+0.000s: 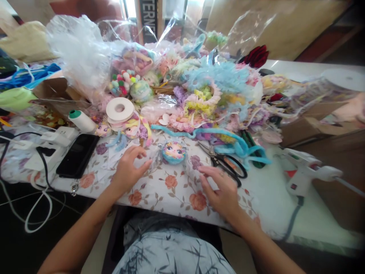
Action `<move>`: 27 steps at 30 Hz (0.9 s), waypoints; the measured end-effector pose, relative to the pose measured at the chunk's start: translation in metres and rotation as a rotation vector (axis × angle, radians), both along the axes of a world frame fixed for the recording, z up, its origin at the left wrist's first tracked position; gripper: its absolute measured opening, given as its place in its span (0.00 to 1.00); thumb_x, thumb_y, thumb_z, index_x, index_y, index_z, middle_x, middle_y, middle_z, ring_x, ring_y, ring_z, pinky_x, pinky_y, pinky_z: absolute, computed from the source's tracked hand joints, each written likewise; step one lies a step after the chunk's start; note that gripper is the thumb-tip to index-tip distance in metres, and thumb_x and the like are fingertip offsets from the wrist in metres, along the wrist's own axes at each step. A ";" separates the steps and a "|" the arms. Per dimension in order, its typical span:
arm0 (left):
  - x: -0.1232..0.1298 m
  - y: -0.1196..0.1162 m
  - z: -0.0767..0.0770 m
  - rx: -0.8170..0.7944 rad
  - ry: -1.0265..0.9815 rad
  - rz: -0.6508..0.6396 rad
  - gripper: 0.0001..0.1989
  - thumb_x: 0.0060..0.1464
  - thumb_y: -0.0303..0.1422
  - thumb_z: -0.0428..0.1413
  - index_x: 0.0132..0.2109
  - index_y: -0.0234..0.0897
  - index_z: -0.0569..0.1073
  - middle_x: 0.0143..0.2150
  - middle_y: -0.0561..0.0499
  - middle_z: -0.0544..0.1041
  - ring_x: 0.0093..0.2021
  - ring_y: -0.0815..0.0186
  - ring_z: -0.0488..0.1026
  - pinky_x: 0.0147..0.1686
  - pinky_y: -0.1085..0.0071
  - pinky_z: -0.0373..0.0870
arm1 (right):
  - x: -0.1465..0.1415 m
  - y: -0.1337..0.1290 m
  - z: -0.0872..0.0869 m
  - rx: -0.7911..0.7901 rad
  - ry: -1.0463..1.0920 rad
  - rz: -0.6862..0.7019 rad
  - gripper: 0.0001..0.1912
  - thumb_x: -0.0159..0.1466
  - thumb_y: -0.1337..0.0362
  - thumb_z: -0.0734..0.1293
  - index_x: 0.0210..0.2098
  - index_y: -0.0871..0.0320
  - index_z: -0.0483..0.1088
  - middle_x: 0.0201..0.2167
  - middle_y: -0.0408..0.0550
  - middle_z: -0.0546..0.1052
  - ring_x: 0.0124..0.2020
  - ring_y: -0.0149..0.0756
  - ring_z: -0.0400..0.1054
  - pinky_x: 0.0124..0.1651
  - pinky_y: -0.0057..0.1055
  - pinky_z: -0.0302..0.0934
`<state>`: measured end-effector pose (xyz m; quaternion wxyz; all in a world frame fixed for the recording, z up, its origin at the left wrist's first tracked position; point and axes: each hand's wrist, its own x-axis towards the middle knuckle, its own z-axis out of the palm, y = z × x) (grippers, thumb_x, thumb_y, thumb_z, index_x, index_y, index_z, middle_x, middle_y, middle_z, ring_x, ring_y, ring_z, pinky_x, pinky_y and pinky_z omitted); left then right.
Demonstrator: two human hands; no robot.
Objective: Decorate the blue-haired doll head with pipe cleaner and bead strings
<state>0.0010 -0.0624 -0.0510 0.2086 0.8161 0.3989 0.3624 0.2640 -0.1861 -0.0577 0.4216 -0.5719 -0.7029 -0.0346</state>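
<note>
A small round doll's head (174, 153) with big painted eyes and a blue lower edge lies on the flowered tablecloth (159, 192); what looks like clear film spreads at its sides. To its left hovers my left hand (130, 167), fingers curved and apart, holding nothing. My right hand (221, 190) is on the other side, fingers spread and empty, close to the black-handled scissors (221, 161). Neither hand appears to touch the head. Behind the head runs a fluffy light-blue strip (196, 131), its right end bunched near the scissors.
A white ribbon spool (119, 110), a thread cone (82, 121) and a black phone (78, 156) stand or lie at left, beside white plugs and cables. Heaped pastel trims (216, 82) fill the back. At right are a glue gun (303, 171) and a cardboard box (339, 160), with another person's hand (350, 110) above.
</note>
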 end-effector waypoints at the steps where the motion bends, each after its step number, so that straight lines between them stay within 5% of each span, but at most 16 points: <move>1: 0.009 0.008 -0.002 -0.058 -0.042 -0.010 0.09 0.52 0.32 0.59 0.39 0.38 0.68 0.42 0.48 0.71 0.42 0.63 0.71 0.42 0.66 0.71 | -0.004 0.007 0.002 -0.006 0.003 -0.018 0.11 0.64 0.70 0.64 0.45 0.57 0.72 0.40 0.53 0.79 0.43 0.41 0.75 0.47 0.39 0.70; 4: 0.036 0.027 -0.010 -0.165 0.002 -0.114 0.15 0.46 0.28 0.59 0.43 0.38 0.68 0.47 0.46 0.70 0.48 0.59 0.69 0.46 0.64 0.70 | -0.021 0.031 0.008 -0.023 -0.129 0.050 0.18 0.64 0.67 0.65 0.53 0.59 0.69 0.51 0.59 0.76 0.53 0.47 0.69 0.56 0.46 0.65; 7: 0.049 0.035 -0.013 -0.224 0.045 -0.112 0.13 0.45 0.23 0.54 0.41 0.37 0.70 0.41 0.49 0.74 0.45 0.60 0.71 0.47 0.63 0.68 | -0.036 0.051 0.006 -0.087 -0.360 0.111 0.23 0.64 0.64 0.66 0.58 0.59 0.67 0.60 0.62 0.68 0.63 0.55 0.59 0.62 0.57 0.53; 13: 0.021 0.036 -0.014 -0.384 -0.043 -0.081 0.08 0.50 0.28 0.54 0.37 0.36 0.76 0.39 0.49 0.79 0.40 0.61 0.75 0.46 0.65 0.69 | -0.045 0.063 -0.010 -0.201 -0.488 0.116 0.25 0.66 0.66 0.64 0.62 0.59 0.63 0.67 0.60 0.61 0.68 0.54 0.51 0.65 0.60 0.45; 27: -0.018 -0.022 -0.007 -0.002 0.361 -0.222 0.11 0.63 0.28 0.48 0.39 0.35 0.75 0.39 0.46 0.76 0.38 0.65 0.74 0.42 0.70 0.71 | -0.046 0.064 -0.015 -0.172 -0.469 0.126 0.24 0.66 0.67 0.63 0.60 0.63 0.65 0.65 0.64 0.63 0.66 0.57 0.55 0.60 0.57 0.56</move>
